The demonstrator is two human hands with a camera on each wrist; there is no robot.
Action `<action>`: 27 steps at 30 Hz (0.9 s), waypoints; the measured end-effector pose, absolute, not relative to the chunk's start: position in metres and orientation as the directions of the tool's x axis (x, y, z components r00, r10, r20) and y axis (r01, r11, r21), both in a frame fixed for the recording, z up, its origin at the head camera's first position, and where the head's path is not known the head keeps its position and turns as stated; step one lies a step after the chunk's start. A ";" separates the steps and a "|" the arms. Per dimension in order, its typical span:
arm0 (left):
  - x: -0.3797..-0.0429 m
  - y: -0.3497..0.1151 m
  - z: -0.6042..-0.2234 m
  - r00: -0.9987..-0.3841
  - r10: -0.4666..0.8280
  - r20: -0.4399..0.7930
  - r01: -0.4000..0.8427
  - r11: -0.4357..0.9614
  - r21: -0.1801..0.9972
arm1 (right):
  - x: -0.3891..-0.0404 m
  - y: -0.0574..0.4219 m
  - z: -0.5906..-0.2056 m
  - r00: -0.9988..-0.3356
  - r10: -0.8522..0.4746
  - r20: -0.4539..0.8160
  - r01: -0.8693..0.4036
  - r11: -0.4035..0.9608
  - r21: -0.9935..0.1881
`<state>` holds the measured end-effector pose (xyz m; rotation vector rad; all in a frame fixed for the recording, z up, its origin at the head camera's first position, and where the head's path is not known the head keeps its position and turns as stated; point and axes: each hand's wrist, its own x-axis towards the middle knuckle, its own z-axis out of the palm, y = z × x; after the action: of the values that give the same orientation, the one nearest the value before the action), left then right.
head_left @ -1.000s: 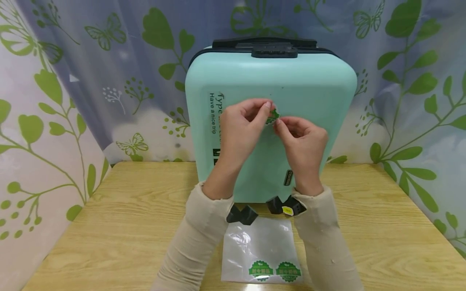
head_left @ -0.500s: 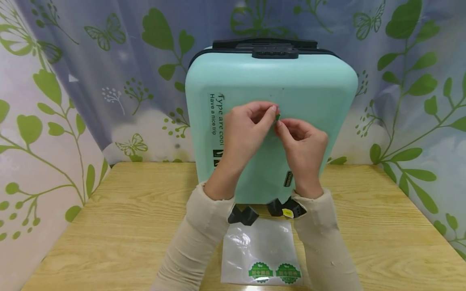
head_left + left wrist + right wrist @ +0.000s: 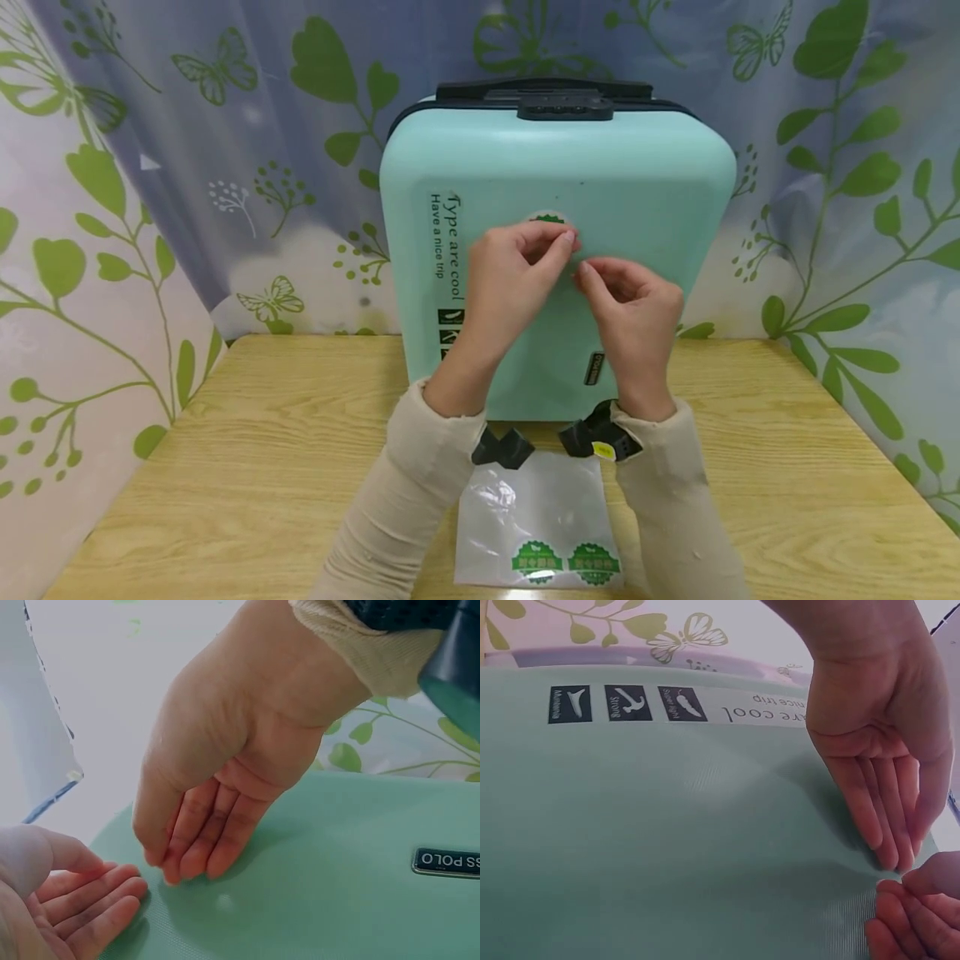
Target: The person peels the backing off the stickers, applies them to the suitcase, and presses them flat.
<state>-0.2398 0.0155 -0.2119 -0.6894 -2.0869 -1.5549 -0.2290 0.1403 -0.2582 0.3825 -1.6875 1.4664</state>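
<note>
A round green sticker (image 3: 548,219) with a pale edge shows just above my left forefinger, in front of the mint-green suitcase (image 3: 637,192); most of it is hidden behind the hand. My left hand (image 3: 517,271) pinches it between thumb and forefinger. A small gap to the right, my right hand (image 3: 633,312) has thumb and forefinger pressed together, with nothing visible between them. In the left wrist view the right hand (image 3: 225,742) hangs close over the suitcase shell. The left hand (image 3: 877,735) does likewise in the right wrist view, where no sticker shows.
A clear-white sheet (image 3: 525,500) bearing two green stickers (image 3: 536,561) lies on the wooden table (image 3: 285,433), in front of the suitcase. Printed lettering (image 3: 446,242) runs down the suitcase's left side, and a small dark badge (image 3: 594,368) sits lower right. A patterned curtain (image 3: 300,167) hangs behind.
The green sticker, earlier between both hands' fingertips, now shows above and behind the left forefinger. My right hand has drawn slightly away, down and to the right; the left hand has moved slightly lower.
</note>
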 end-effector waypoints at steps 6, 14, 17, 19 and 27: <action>-0.239 0.014 -0.217 -0.799 0.127 0.587 0.599 0.243 0.763 | -0.228 0.145 -0.265 -0.627 0.283 0.725 -0.676 0.265 -0.688; -0.235 0.009 -0.233 -0.800 0.194 0.568 0.600 0.273 0.752 | -0.222 0.149 -0.277 -0.669 0.201 0.716 -0.643 0.328 -0.692; -0.234 0.005 -0.241 -0.798 0.202 0.568 0.603 0.272 0.750 | -0.218 0.151 -0.283 -0.682 0.160 0.713 -0.633 0.360 -0.686; -0.234 0.001 -0.248 -0.792 0.202 0.577 0.611 0.271 0.744 | -0.215 0.152 -0.287 -0.691 0.130 0.711 -0.622 0.393 -0.677; -0.224 -0.012 -0.277 -0.767 0.263 0.585 0.642 0.287 0.711 | -0.201 0.161 -0.310 -0.717 0.016 0.697 -0.611 0.468 -0.639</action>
<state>-0.2242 -0.0120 -0.2770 -0.8174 -2.2068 -1.4751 -0.2011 0.1606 -0.3095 0.4915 -2.0758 1.2595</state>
